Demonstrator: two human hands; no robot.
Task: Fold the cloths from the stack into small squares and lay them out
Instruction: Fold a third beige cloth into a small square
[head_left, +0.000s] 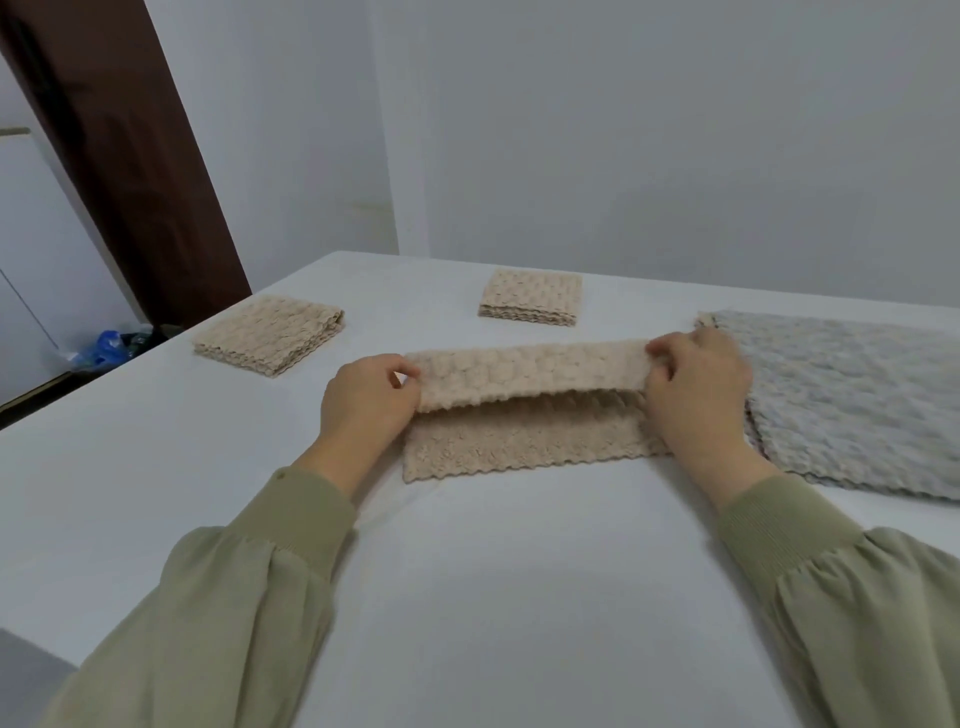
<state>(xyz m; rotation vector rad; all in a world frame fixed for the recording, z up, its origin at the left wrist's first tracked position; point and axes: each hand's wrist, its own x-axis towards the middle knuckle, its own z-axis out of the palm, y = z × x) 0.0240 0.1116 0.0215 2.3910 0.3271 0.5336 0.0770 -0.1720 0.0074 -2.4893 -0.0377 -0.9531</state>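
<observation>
A beige textured cloth (524, 441) lies on the white table (467, 571) in front of me. Its far edge is lifted and curled over toward me. My left hand (363, 405) pinches the left end of that raised edge. At the right end, my right hand (696, 389) pinches the same edge. Two beige cloths folded into small squares lie farther back, one folded cloth (270, 340) at the left and another folded cloth (531, 297) in the middle. To the right sits the stack of flat cloths (852, 400), grey on top with a beige corner showing at the back.
The table's left edge runs diagonally past the left folded square. Beyond it is a dark brown door frame (130, 156) and a blue plastic bag (104, 348) on the floor. White walls stand behind the table.
</observation>
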